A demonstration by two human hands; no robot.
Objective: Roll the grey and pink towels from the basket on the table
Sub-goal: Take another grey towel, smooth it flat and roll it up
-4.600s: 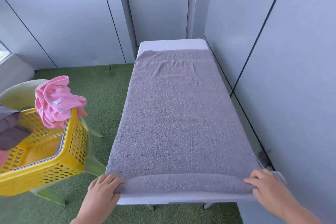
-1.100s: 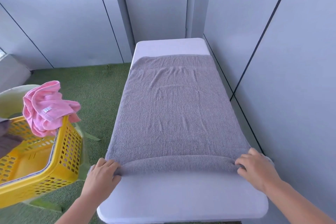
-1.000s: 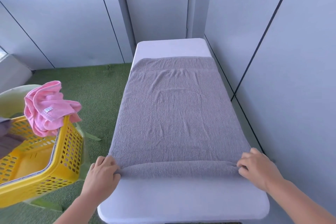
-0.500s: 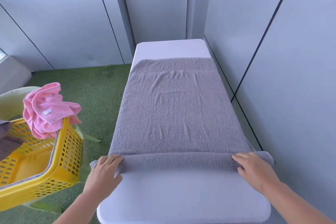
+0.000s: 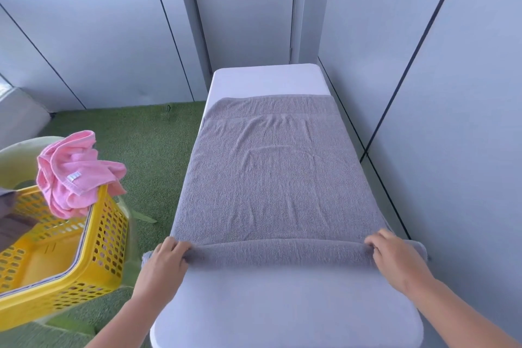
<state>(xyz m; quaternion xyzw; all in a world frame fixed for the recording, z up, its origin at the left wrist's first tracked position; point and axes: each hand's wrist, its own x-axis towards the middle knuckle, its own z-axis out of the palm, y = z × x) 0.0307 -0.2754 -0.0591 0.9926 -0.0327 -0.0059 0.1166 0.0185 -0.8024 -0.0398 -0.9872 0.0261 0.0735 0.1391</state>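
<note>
Currently, per item:

1. Grey towel (image 5: 276, 178): lies lengthwise on white desk (image 5: 282, 308). Near end is wound into a thin roll (image 5: 276, 253) across the desk's width; the rest lies flat w/ light wrinkles. Far hem stops short of desk's far end. Est. early in the roll.
2. Left hand (image 5: 163, 263): fingers curled over the roll's left end, gripping it.
3. Right hand (image 5: 395, 260): same at the right end, gripping.
4. Pink towel (image 5: 73, 175): bunched on rim of yellow basket (image 5: 107, 234), left of desk, well apart from hands. Not yet rolled.

Risks (judgement only):
- Roll ends stick out past both desk edges, so unsupported ends may sag and loosen.
- Uneven push, L vs R, would skew the roll into a cone shape.
- Wrinkles ahead could get wound in and leave a lumpy, slack core.
- Right end is near the wall (image 5: 452, 150), so knuckles could scrape it or the cloth could snag there.
- Pink towel sits loose on the rim; a bump to the basket could drop it onto the grass floor (image 5: 147, 144).
</note>
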